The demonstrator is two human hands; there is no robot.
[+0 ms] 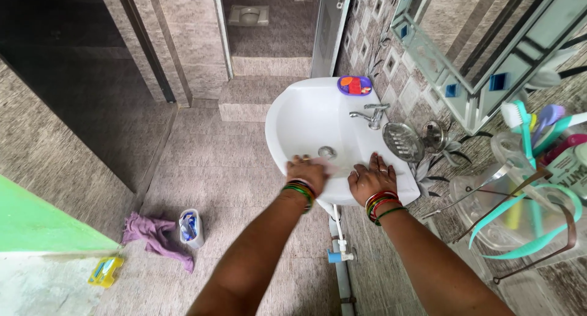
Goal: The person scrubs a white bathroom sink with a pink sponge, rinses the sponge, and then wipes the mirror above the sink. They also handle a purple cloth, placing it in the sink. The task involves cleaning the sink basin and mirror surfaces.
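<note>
- The left hand (307, 171) lies inside the white ceramic wash basin (299, 117), fingers together and pressed flat on a pale pink cloth or pad (327, 166) against the near inner wall, just below the round metal drain (327, 151)
- The right hand (373, 178) rests on the basin's near rim, fingers spread a little and flat on the ceramic, holding nothing
- Both wrists carry stacks of coloured bangles (green, red and gold)
- A chrome tap (369, 115) stands at the wall side of the basin; a purple soap dish (354, 85) with an orange bar sits on the far corner of the rim
- A round metal soap holder (403, 141) is fixed to the patterned tile wall (385, 65) just beside the basin
- A clear plastic holder (520, 187) with toothbrushes hangs on the wall at the right, below a mirror-fronted shelf (477, 41)
- The floor (208, 163) is grey-brown streaked tile; on it lie a crumpled purple rag (156, 236), a small white bottle (191, 228) touching it and a yellow scrub brush (105, 271) well apart
- A step leads up to a squat toilet (248, 14) beyond
</note>
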